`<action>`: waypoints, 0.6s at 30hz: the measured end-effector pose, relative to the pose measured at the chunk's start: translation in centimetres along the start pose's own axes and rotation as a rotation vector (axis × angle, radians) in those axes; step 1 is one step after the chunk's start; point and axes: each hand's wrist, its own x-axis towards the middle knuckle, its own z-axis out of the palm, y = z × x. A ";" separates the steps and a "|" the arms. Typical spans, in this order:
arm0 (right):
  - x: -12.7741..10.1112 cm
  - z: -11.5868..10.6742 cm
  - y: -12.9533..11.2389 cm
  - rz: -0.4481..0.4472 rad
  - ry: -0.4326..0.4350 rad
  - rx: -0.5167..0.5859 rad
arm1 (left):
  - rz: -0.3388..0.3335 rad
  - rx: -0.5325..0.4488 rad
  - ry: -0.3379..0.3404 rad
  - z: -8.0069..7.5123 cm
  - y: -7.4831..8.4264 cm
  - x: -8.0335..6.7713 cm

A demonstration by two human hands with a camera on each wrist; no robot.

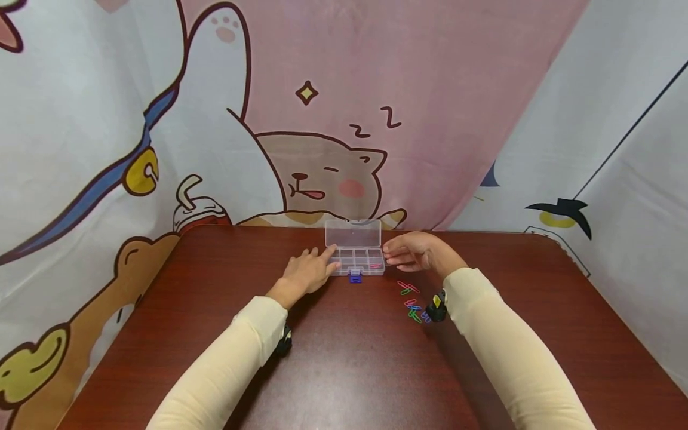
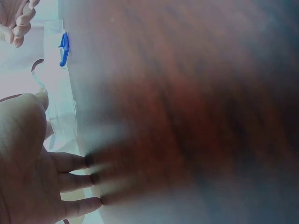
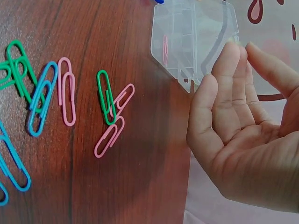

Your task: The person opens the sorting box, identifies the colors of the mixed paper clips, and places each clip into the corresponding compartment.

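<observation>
L hand [image 1: 307,273] lying flat on table [image 1: 344,370], fingers relaxed, tips touching box's left end, gripping nothing | R hand [image 1: 412,251] hovering loose-fingered at right end, empty | clear compartment box [image 1: 357,261] sitting btwn my hands, lid up, blue latch [image 1: 355,276] facing me | colored paper clips [image 1: 411,301] lying scattered nr R wrist

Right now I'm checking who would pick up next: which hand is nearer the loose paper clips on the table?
Right. The right hand hovers by the clear box, just beyond the paper clips. The left hand rests at the box's far side from them.
</observation>
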 end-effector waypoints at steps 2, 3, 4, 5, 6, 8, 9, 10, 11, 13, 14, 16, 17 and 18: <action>0.0 -0.1 0.0 0.001 0.002 0.002 | -0.003 -0.002 -0.003 0.0 0.0 0.0; 0.0 -0.1 0.1 0.003 0.002 0.004 | -0.004 -0.004 -0.005 0.1 0.0 0.0; -0.1 -0.1 0.1 0.002 -0.002 0.001 | -0.004 -0.005 -0.006 0.1 0.0 0.0; -0.1 -0.1 0.2 0.001 -0.007 -0.003 | -0.004 -0.007 -0.006 0.1 0.0 -0.1; -0.1 -0.1 0.2 0.003 -0.008 -0.002 | -0.003 -0.006 -0.006 0.2 0.0 -0.1; -0.1 -0.2 0.3 0.006 -0.005 0.000 | -0.002 -0.005 -0.005 0.2 0.0 -0.1; -0.1 -0.2 0.3 0.004 -0.009 -0.003 | -0.002 -0.006 -0.004 0.2 0.0 -0.1; -0.1 -0.3 0.3 0.006 -0.008 -0.001 | -0.001 -0.007 -0.003 0.2 0.0 -0.1; -0.2 -0.3 0.3 0.008 -0.005 -0.005 | 0.000 -0.007 -0.001 0.2 0.0 -0.1; -0.3 -0.5 0.4 0.010 -0.003 -0.018 | 0.001 -0.008 0.002 0.2 0.0 0.0; -0.3 -0.6 0.4 0.010 -0.001 -0.025 | 0.001 -0.008 0.004 0.2 0.0 0.0; -0.5 -1.0 0.6 0.011 0.004 -0.044 | 0.003 -0.009 0.007 0.2 0.0 0.0; -0.5 -1.1 0.7 0.008 0.005 -0.059 | 0.004 -0.009 0.009 0.1 0.0 0.0; -0.6 -1.3 0.8 0.006 0.003 -0.072 | 0.004 -0.010 0.009 0.1 0.0 0.0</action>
